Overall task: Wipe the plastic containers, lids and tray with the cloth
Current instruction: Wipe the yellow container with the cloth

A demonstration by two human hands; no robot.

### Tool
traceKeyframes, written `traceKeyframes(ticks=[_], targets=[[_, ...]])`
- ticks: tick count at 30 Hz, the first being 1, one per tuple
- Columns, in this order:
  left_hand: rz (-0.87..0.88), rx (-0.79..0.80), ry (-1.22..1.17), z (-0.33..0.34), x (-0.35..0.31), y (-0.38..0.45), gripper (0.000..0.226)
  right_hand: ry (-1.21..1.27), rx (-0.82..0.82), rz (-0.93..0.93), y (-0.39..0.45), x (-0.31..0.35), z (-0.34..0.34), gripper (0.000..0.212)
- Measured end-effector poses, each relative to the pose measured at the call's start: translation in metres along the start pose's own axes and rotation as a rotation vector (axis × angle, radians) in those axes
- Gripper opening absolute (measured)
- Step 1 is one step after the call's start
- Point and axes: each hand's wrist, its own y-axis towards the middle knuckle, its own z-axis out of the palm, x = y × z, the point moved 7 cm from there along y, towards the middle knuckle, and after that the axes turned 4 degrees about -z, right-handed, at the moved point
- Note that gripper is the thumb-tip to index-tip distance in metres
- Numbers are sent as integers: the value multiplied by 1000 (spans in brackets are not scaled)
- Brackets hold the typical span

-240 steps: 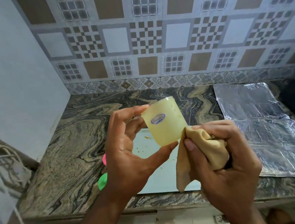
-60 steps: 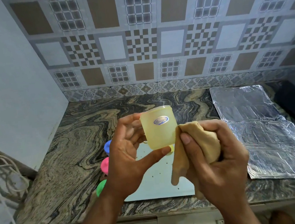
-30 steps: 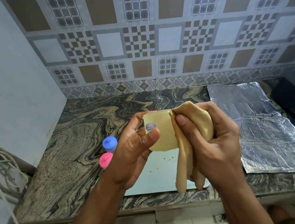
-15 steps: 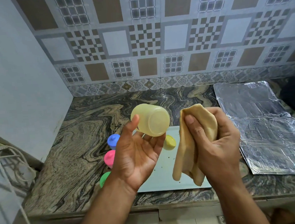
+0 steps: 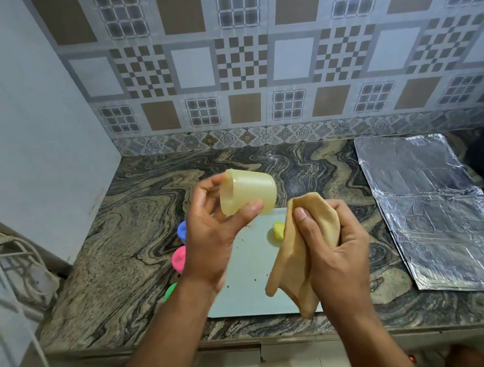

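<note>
Yellow container point(image 5: 247, 194) held above the far edge of the tray point(image 5: 250, 272), tipped on its side, open mouth turned left. Left hand point(image 5: 213, 237) grasping it, thumb across the near wall, fingers point(image 5: 206, 190) curled at the rim. Cloth point(image 5: 306, 247) just right of the container, apart from it, bunched in the clenched right hand point(image 5: 336, 251), loose end hanging over the tray. Yellow lid point(image 5: 279, 230) lying on the tray, right of centre; scattered crumbs on the tray surface. Blue lid point(image 5: 182, 231), pink lid point(image 5: 179, 258) and green lid point(image 5: 170, 292) lined up just left of the tray, partly hidden by the left forearm. Foil sheet point(image 5: 437, 214) well right of the tray on the tabletop point(image 5: 129, 244).

Step judged: container wiping, outside apparently finished. Next move likely calls for pushing cloth into the mouth, or setting the container down.

Against half a second ago: base faced the camera then, side wall now; cloth unchanged in grip.
</note>
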Motion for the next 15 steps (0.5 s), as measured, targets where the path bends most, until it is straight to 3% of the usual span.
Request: traceKeyframes(ticks=[2,4,9,15], targets=[[146,-104,351,-25,-4,23,67,-4,-23,-15,3,3,-7,18],[182,-198,649,-55,1,54,65,-5,-31,-24,5,6,-12,14],[-29,-345,1032,-126,38,139,63,-25,-31,8,5,0,-19,14],[-224,-298,1356,-158,77,193,67,-56,-68,39,4,-11,-24,13]])
